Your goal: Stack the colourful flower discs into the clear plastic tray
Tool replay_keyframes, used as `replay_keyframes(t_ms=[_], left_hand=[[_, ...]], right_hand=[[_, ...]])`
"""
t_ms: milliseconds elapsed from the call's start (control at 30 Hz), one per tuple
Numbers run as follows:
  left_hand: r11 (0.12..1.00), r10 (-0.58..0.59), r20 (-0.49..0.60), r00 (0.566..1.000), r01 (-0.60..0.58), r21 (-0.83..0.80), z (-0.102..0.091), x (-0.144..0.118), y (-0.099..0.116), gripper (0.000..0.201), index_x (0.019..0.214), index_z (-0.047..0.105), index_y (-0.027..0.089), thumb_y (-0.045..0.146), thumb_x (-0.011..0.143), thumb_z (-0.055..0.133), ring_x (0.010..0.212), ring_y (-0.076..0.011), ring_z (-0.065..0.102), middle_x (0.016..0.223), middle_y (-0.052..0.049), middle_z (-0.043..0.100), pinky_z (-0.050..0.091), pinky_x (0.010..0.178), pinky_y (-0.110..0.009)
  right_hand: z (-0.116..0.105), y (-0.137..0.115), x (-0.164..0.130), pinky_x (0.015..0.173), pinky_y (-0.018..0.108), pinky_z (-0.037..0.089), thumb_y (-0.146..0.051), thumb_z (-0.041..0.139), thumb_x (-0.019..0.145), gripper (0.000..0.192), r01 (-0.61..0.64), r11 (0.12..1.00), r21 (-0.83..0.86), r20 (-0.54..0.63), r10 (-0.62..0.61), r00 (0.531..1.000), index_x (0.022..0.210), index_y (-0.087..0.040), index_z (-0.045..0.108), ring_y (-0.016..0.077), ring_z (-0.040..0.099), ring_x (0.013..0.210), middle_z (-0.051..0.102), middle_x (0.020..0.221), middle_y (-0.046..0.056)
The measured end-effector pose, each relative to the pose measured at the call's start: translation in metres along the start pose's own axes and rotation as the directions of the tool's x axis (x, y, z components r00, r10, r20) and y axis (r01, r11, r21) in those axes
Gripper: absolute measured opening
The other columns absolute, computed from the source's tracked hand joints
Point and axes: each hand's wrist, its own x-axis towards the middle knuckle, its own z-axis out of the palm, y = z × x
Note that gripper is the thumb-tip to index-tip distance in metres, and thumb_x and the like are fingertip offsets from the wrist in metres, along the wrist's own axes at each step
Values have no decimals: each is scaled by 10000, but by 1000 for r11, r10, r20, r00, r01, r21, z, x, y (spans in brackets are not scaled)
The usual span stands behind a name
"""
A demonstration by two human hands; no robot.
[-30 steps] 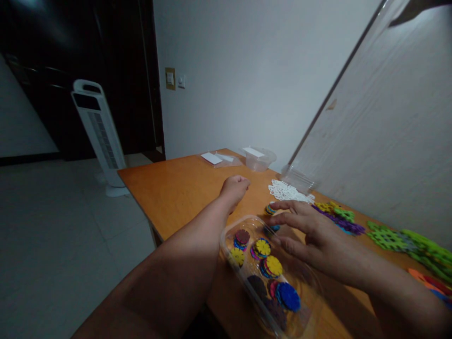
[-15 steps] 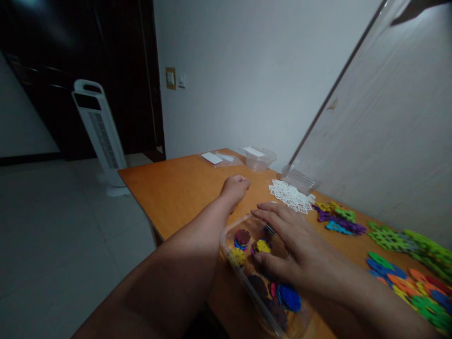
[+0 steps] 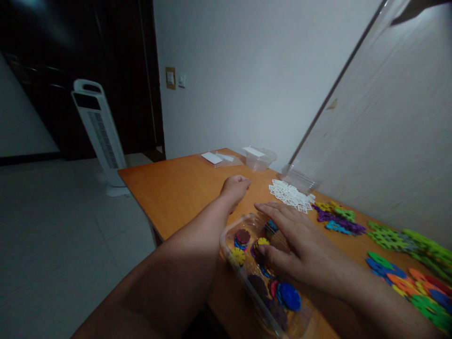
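A clear plastic container (image 3: 226,244) stands at the table's near edge, holding small notched discs in loose stacks. Among them are a yellow disc (image 3: 238,256), a dark red disc (image 3: 243,235) and a blue disc (image 3: 290,296). My right hand (image 3: 294,235) reaches over the container with its fingers stretched and the thumb apart, beside a stack topped with yellow (image 3: 262,242). Whether the thumb touches that stack I cannot tell. Beyond the container, my left hand (image 3: 235,189) is closed, low over the table; whatever its curled fingers hold is hidden. My left forearm passes along the container's left side.
On the wooden table (image 3: 169,183) lie white lattice pieces (image 3: 291,195), purple and yellow pieces (image 3: 339,221), green pieces (image 3: 388,238) and larger colourful discs (image 3: 429,308). A clear tub (image 3: 260,161) and flat plastic bags (image 3: 219,159) sit at the back. A white tower fan (image 3: 100,136) stands on the floor.
My right hand has shifted slightly right over the container, its thumb now at the yellow-topped stack. More blue discs show beneath the fingers. My left hand looks the same.
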Motion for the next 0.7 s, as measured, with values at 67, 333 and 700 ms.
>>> replay_keyframes(t_ms=[67,333,700], left_hand=[[1000,-9,0,1000,9,11,0,0,0,153,699,605,177,326,735,619,549,-109,456,617,10,569,297,525,-249],[1000,-14,0,1000,14,-8,1,2,-2,150,700,606,179,326,724,624,558,-118,475,613,3,572,314,526,-244],[1000,5,-4,1000,-5,-19,0,-2,0,158,685,594,184,336,717,621,566,-114,467,618,8,569,320,538,-241]], right_hand=[[-5,6,1,1046,505,451,-341,605,890,560,-39,998,59,-56,42,998,1422,-201,504,317,537,1257,600,1355,137],[-5,54,2,669,358,482,-416,556,907,332,-312,927,210,-94,337,937,1088,-177,700,211,622,741,694,875,68],[7,58,1,633,298,469,-338,631,875,220,-275,914,297,133,246,960,999,-195,743,191,613,770,693,892,50]])
